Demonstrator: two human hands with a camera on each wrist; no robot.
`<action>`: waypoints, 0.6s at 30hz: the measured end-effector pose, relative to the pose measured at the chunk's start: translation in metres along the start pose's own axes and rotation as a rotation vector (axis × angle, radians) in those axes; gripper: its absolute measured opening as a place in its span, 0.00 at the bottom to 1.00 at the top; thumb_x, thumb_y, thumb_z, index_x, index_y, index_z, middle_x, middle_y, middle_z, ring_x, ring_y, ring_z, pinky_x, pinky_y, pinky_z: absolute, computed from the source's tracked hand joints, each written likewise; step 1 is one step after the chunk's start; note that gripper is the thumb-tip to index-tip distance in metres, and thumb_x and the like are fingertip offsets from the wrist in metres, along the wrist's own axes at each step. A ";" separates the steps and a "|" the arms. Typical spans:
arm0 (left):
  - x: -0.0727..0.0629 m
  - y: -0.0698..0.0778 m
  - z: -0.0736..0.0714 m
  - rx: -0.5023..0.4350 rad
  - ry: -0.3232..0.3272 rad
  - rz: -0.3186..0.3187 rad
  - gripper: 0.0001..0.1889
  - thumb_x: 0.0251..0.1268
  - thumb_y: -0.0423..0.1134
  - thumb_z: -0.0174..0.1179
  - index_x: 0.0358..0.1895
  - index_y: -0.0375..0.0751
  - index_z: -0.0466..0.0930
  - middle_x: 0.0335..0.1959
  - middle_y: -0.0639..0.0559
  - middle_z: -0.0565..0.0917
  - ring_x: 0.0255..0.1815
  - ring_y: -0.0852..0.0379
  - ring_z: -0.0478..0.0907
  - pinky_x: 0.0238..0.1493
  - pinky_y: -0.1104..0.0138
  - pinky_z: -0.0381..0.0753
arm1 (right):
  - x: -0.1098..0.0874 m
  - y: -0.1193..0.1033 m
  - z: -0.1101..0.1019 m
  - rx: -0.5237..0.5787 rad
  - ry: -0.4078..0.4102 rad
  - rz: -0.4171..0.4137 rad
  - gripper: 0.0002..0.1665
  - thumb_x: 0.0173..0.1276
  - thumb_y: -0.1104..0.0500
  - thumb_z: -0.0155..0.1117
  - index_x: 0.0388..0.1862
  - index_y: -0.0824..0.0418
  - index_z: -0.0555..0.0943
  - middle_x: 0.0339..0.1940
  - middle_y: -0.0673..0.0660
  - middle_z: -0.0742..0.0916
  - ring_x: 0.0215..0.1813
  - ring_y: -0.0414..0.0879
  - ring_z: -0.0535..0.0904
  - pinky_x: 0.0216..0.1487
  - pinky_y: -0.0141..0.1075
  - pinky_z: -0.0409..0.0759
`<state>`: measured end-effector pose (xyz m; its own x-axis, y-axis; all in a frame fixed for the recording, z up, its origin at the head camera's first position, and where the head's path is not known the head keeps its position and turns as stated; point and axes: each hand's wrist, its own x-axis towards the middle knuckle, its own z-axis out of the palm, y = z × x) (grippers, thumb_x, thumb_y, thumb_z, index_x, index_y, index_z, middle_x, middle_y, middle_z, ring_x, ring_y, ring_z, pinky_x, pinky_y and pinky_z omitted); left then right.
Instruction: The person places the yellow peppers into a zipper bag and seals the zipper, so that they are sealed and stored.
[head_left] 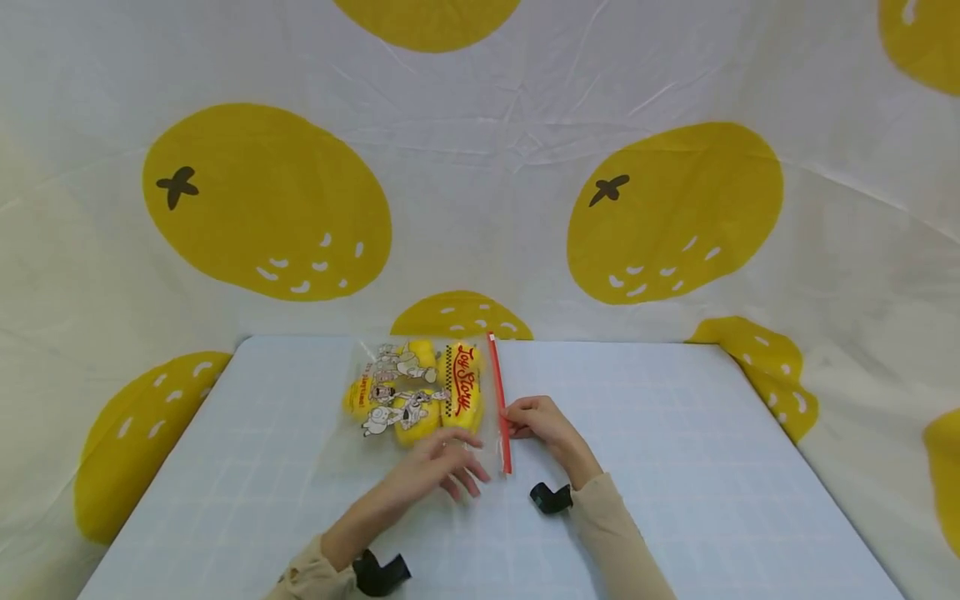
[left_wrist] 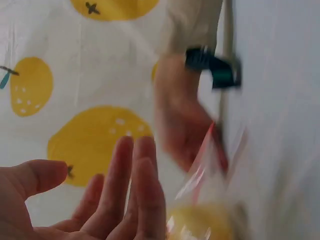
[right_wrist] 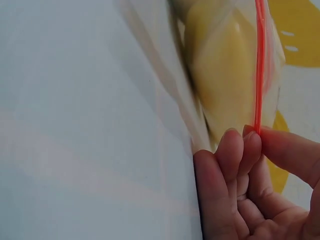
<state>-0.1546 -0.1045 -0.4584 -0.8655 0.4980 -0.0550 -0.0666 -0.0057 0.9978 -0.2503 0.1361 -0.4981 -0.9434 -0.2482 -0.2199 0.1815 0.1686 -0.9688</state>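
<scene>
A clear zip bag [head_left: 408,387] with cartoon figures and "Toy Story" lettering lies flat on the table in the head view. Rounded yellow things [head_left: 416,429] fill its middle; the print covers part of them. Along its right side runs a red zip strip [head_left: 495,379]. My right hand [head_left: 540,421] pinches this strip below its middle, thumb and index finger meeting on it in the right wrist view. Over the bag's lower right part hovers my left hand [head_left: 442,467], fingers spread and relaxed. The left wrist view shows that left hand [left_wrist: 115,210] holding nothing.
A pale blue checked cloth covers the table [head_left: 675,467]. Behind it and at the sides hangs a white curtain [head_left: 480,208] printed with large yellow fruit. Each wrist carries a small black camera mount [head_left: 551,498].
</scene>
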 end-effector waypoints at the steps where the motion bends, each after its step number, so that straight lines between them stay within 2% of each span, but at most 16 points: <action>1: -0.006 0.006 -0.013 0.073 0.079 0.097 0.16 0.75 0.38 0.53 0.58 0.31 0.71 0.45 0.40 0.85 0.43 0.48 0.83 0.41 0.61 0.82 | 0.000 0.001 0.001 -0.005 0.006 0.007 0.12 0.69 0.62 0.64 0.40 0.74 0.84 0.23 0.54 0.84 0.27 0.43 0.81 0.37 0.35 0.84; 3: -0.015 0.015 -0.043 0.267 0.290 0.275 0.14 0.74 0.35 0.54 0.57 0.32 0.74 0.51 0.40 0.82 0.52 0.47 0.77 0.49 0.59 0.78 | 0.000 0.002 0.001 -0.021 0.025 0.017 0.13 0.69 0.61 0.65 0.41 0.73 0.84 0.24 0.54 0.85 0.28 0.44 0.80 0.38 0.36 0.84; 4: -0.018 0.016 -0.058 0.357 0.406 0.327 0.14 0.73 0.33 0.55 0.57 0.32 0.75 0.55 0.39 0.80 0.56 0.45 0.73 0.53 0.57 0.74 | 0.000 0.002 0.001 -0.027 0.036 0.027 0.13 0.69 0.61 0.65 0.41 0.73 0.84 0.24 0.54 0.85 0.28 0.44 0.80 0.38 0.36 0.84; 5: -0.021 0.017 -0.073 0.420 0.497 0.321 0.15 0.73 0.33 0.54 0.59 0.34 0.75 0.59 0.38 0.76 0.62 0.43 0.67 0.57 0.52 0.70 | 0.000 0.003 0.001 -0.028 0.043 0.033 0.13 0.69 0.61 0.65 0.41 0.72 0.85 0.25 0.54 0.85 0.28 0.44 0.80 0.38 0.36 0.84; 6: -0.023 0.016 -0.088 0.455 0.554 0.277 0.17 0.74 0.34 0.53 0.63 0.36 0.73 0.65 0.37 0.71 0.65 0.41 0.63 0.60 0.49 0.67 | 0.000 0.003 0.001 -0.029 0.048 0.036 0.13 0.69 0.61 0.65 0.41 0.72 0.85 0.25 0.54 0.85 0.28 0.44 0.80 0.38 0.36 0.84; 7: -0.025 0.014 -0.102 0.454 0.564 0.216 0.20 0.76 0.36 0.52 0.67 0.39 0.70 0.69 0.36 0.66 0.69 0.38 0.59 0.61 0.46 0.64 | 0.000 0.003 0.001 -0.031 0.049 0.037 0.13 0.69 0.61 0.65 0.41 0.72 0.85 0.25 0.54 0.85 0.29 0.45 0.80 0.38 0.36 0.84; 8: -0.026 0.010 -0.115 0.425 0.537 0.148 0.23 0.77 0.38 0.49 0.72 0.40 0.65 0.73 0.35 0.59 0.72 0.36 0.53 0.63 0.42 0.60 | 0.000 0.004 0.001 -0.027 0.053 0.039 0.12 0.69 0.61 0.64 0.41 0.72 0.85 0.25 0.55 0.85 0.29 0.44 0.80 0.38 0.36 0.83; 11: -0.027 -0.005 -0.142 0.253 0.396 -0.061 0.29 0.82 0.47 0.40 0.79 0.44 0.48 0.80 0.38 0.43 0.79 0.37 0.38 0.72 0.39 0.45 | 0.000 0.003 0.000 -0.009 0.042 0.026 0.11 0.68 0.63 0.64 0.40 0.73 0.85 0.25 0.54 0.85 0.29 0.44 0.80 0.37 0.36 0.83; 12: -0.026 -0.011 -0.147 0.196 0.360 -0.094 0.30 0.82 0.49 0.38 0.80 0.45 0.45 0.81 0.41 0.40 0.80 0.39 0.36 0.73 0.40 0.42 | 0.000 0.003 -0.001 0.002 0.030 0.019 0.12 0.68 0.63 0.64 0.40 0.73 0.84 0.25 0.54 0.85 0.28 0.44 0.80 0.37 0.36 0.83; 14: -0.023 -0.021 -0.152 0.124 0.309 -0.084 0.31 0.83 0.50 0.36 0.80 0.43 0.43 0.81 0.45 0.40 0.80 0.44 0.32 0.74 0.44 0.38 | 0.000 0.004 -0.003 0.021 0.011 0.014 0.12 0.68 0.64 0.64 0.40 0.74 0.84 0.25 0.54 0.84 0.28 0.44 0.80 0.37 0.36 0.84; 18: -0.015 -0.030 -0.150 0.077 0.278 -0.050 0.32 0.82 0.52 0.37 0.80 0.43 0.43 0.81 0.50 0.41 0.80 0.48 0.31 0.75 0.47 0.37 | -0.001 0.005 -0.012 0.043 -0.014 0.019 0.11 0.67 0.64 0.64 0.39 0.73 0.84 0.25 0.55 0.84 0.27 0.44 0.80 0.36 0.37 0.84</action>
<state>-0.2137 -0.2418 -0.4928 -0.9658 0.2389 -0.1014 -0.0834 0.0842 0.9930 -0.2517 0.1489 -0.5009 -0.9357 -0.2585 -0.2400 0.2119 0.1320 -0.9683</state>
